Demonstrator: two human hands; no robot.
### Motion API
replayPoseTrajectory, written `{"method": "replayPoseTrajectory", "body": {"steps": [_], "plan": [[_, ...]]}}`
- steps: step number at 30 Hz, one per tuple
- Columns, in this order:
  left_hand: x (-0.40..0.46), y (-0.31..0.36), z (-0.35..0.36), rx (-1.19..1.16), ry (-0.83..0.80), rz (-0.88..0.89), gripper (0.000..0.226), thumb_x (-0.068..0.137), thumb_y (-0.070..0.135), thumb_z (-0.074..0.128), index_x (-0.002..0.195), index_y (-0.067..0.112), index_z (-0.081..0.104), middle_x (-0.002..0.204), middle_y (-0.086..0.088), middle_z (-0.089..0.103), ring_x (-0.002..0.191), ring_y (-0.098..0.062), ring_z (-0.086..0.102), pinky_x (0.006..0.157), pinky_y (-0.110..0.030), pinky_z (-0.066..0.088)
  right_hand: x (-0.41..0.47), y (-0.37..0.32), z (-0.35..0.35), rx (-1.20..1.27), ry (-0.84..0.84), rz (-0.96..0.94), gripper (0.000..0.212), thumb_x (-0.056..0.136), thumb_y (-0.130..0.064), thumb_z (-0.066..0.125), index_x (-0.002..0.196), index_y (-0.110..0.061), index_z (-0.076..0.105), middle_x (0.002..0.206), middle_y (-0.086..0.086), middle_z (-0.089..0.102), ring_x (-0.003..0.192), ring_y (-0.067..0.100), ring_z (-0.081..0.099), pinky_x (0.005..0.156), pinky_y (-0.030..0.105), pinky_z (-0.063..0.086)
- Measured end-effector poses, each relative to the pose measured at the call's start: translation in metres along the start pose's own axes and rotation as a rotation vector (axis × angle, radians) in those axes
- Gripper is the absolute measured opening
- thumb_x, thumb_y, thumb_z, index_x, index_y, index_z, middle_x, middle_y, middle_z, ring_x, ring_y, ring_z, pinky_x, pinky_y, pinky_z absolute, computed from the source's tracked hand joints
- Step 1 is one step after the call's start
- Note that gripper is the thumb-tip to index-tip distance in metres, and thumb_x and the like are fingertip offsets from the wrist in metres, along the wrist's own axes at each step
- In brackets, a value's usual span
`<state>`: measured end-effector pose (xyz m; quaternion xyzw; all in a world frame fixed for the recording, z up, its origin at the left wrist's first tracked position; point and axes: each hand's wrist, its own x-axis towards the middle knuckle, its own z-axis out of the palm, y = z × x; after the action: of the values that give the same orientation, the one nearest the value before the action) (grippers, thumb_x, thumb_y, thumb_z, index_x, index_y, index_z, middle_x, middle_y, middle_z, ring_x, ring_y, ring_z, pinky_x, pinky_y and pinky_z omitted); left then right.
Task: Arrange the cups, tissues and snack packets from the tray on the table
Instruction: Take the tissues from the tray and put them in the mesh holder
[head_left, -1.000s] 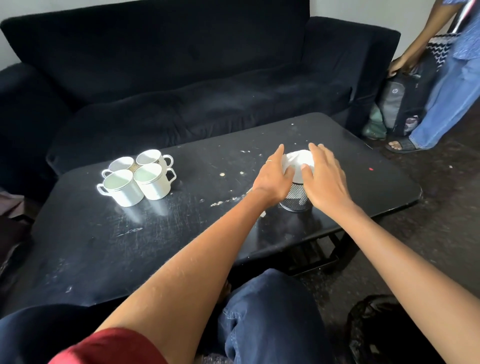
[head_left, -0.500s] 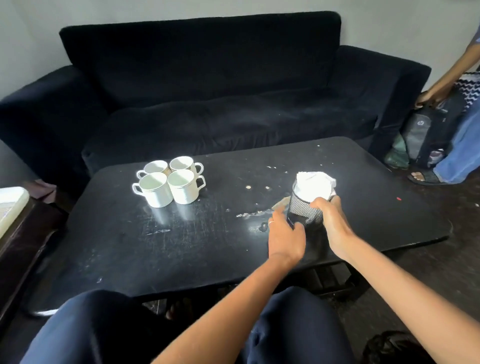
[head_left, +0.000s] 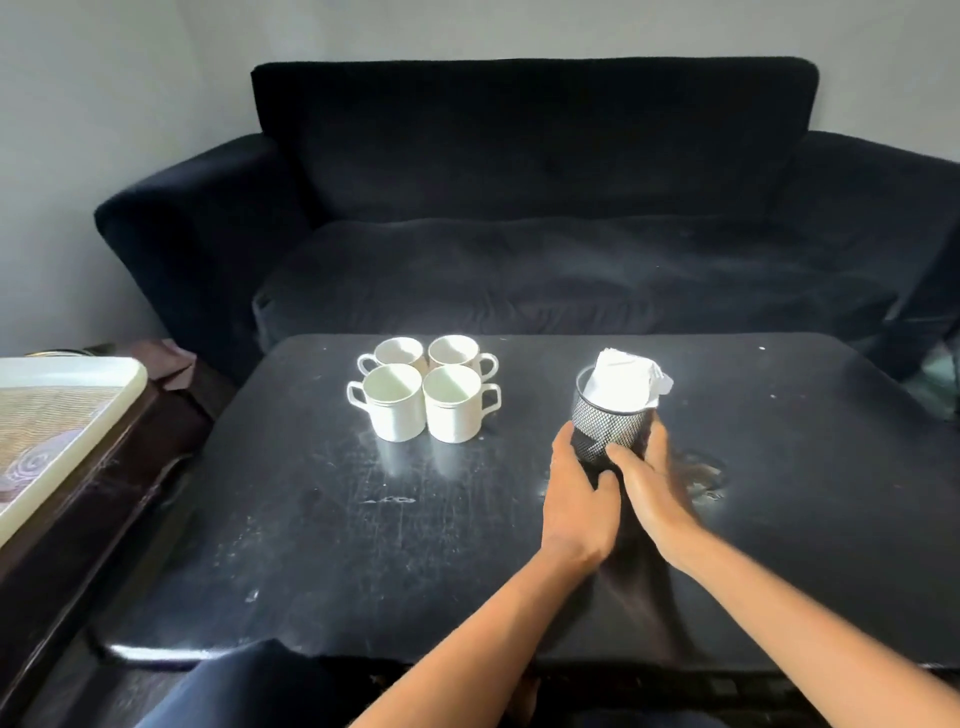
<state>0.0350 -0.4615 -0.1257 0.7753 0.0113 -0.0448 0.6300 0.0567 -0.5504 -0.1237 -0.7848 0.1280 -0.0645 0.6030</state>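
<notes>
Several white cups (head_left: 425, 396) stand in a tight cluster on the black table (head_left: 311, 525), left of centre. To their right a black mesh holder (head_left: 612, 423) stands upright with white tissues (head_left: 625, 383) sticking out of its top. My left hand (head_left: 575, 501) wraps round the holder's lower left side. My right hand (head_left: 650, 483) wraps round its lower right side, the fingers reaching behind it. A white tray (head_left: 111, 402) with a patterned inside lies at the far left; no snack packets are visible on it.
The tray rests on a dark wooden side table (head_left: 98, 499) left of the black table. A dark sofa (head_left: 530, 218) runs along the far side. Pale scuffs and a stain (head_left: 701, 470) mark the tabletop. My knees are at the near edge.
My hands have come down from the tissue top to the holder's lower sides. The holder now stands closer to the cups. The view has swung left, showing the tray.
</notes>
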Motion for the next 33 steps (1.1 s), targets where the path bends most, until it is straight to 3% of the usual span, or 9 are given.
{"method": "replayPoseTrajectory", "body": {"steps": [2, 5, 10, 15, 19, 22, 26, 30, 33], "plan": [[0.016, -0.003, -0.008, 0.041, 0.001, 0.036, 0.071, 0.091, 0.016, 0.045, 0.152, 0.026, 0.01, 0.154, 0.004, 0.033, 0.14, -0.012, 0.033, 0.117, -0.033, 0.026, 0.009, 0.0, 0.018, -0.014, 0.022, -0.053, 0.069, 0.092, -0.014, 0.05, 0.15, -0.02, 0.012, 0.153, 0.002, 0.029, 0.138, 0.017, 0.032, 0.113, 0.035, 0.027], [0.039, -0.006, -0.023, 0.19, 0.041, 0.103, 0.072, 0.092, 0.021, 0.044, 0.153, 0.017, 0.005, 0.154, -0.002, 0.032, 0.14, -0.016, 0.032, 0.11, -0.023, 0.025, 0.023, 0.003, 0.037, -0.15, 0.053, -0.143, 0.066, 0.094, -0.018, 0.047, 0.15, -0.02, 0.012, 0.155, 0.003, 0.026, 0.14, 0.02, 0.029, 0.115, 0.038, 0.024], [0.071, -0.01, -0.032, 0.406, 0.119, 0.186, 0.075, 0.089, 0.021, 0.044, 0.152, 0.008, 0.004, 0.147, -0.014, 0.041, 0.129, -0.029, 0.043, 0.106, -0.037, 0.035, 0.049, 0.005, 0.053, -0.239, 0.154, -0.2, 0.055, 0.094, -0.018, 0.045, 0.146, -0.017, 0.027, 0.147, 0.006, 0.04, 0.131, 0.021, 0.043, 0.109, 0.038, 0.033], [0.097, -0.011, -0.029, 0.531, 0.173, 0.19, 0.075, 0.092, 0.024, 0.04, 0.151, 0.003, -0.001, 0.156, -0.015, 0.027, 0.137, -0.028, 0.034, 0.116, -0.035, 0.022, 0.07, 0.003, 0.061, -0.18, 0.245, -0.238, 0.042, 0.09, -0.01, 0.046, 0.132, -0.016, 0.046, 0.129, 0.005, 0.056, 0.112, 0.019, 0.055, 0.095, 0.032, 0.04], [0.111, -0.014, -0.027, 0.599, 0.239, 0.158, 0.07, 0.095, 0.025, 0.034, 0.151, 0.002, -0.001, 0.157, -0.015, 0.024, 0.141, -0.026, 0.029, 0.117, -0.032, 0.016, 0.084, 0.002, 0.065, -0.185, 0.259, -0.253, 0.039, 0.089, -0.008, 0.044, 0.126, -0.014, 0.05, 0.123, 0.004, 0.06, 0.107, 0.019, 0.057, 0.09, 0.03, 0.04], [0.119, -0.015, -0.023, 0.627, 0.298, 0.126, 0.066, 0.099, 0.029, 0.029, 0.152, 0.004, -0.002, 0.153, -0.014, 0.032, 0.136, -0.027, 0.036, 0.112, -0.035, 0.022, 0.096, 0.0, 0.069, -0.195, 0.266, -0.251, 0.038, 0.088, -0.008, 0.044, 0.125, -0.013, 0.051, 0.122, 0.005, 0.059, 0.103, 0.017, 0.056, 0.09, 0.03, 0.042], [0.128, -0.012, -0.02, 0.635, 0.35, 0.105, 0.065, 0.102, 0.034, 0.025, 0.152, 0.003, -0.002, 0.152, -0.013, 0.033, 0.133, -0.029, 0.04, 0.106, -0.038, 0.031, 0.111, -0.001, 0.072, -0.181, 0.306, -0.255, 0.034, 0.083, -0.005, 0.047, 0.115, -0.013, 0.054, 0.107, 0.002, 0.061, 0.089, 0.01, 0.053, 0.078, 0.023, 0.039], [0.134, -0.012, -0.019, 0.607, 0.378, 0.07, 0.063, 0.102, 0.033, 0.025, 0.152, 0.003, 0.0, 0.151, -0.014, 0.034, 0.128, -0.03, 0.046, 0.098, -0.039, 0.038, 0.121, 0.0, 0.076, -0.162, 0.336, -0.236, 0.032, 0.076, -0.007, 0.047, 0.104, -0.02, 0.055, 0.086, -0.009, 0.058, 0.078, 0.012, 0.056, 0.071, 0.023, 0.04], [0.137, -0.011, -0.019, 0.579, 0.384, 0.051, 0.062, 0.102, 0.032, 0.026, 0.152, 0.004, 0.0, 0.151, -0.014, 0.034, 0.123, -0.032, 0.05, 0.093, -0.04, 0.041, 0.125, 0.0, 0.079, -0.164, 0.332, -0.229, 0.033, 0.075, -0.007, 0.047, 0.103, -0.021, 0.055, 0.084, -0.011, 0.058, 0.078, 0.014, 0.058, 0.07, 0.025, 0.042]]}}
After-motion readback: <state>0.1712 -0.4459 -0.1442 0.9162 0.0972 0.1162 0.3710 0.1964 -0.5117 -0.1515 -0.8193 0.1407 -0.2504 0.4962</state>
